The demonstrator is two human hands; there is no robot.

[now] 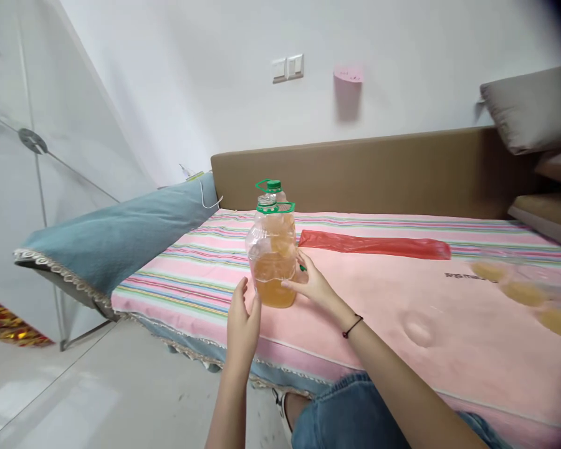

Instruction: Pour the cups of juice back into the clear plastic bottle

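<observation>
An uncapped clear plastic bottle [274,280] with a green carry handle stands upright on the pink mat, partly filled with amber liquid. Directly behind it is a similar bottle [274,186] with a green cap, mostly hidden. My right hand [312,282] is at the front bottle's lower right side, the thumb across its front and the fingers along its edge. Between that thumb and forefinger a small green piece [302,268] shows; I cannot tell whether it is a cap. My left hand [244,318] is beside the bottle's lower left, thumb and fingers apart.
A red plastic bag [374,244] lies flat behind the pink mat [364,318]. Several clear containers of amber liquid [523,293] stand at the right. The striped bed cover [182,274] ends at the near edge. A cushion [533,106] rests on a stack at far right.
</observation>
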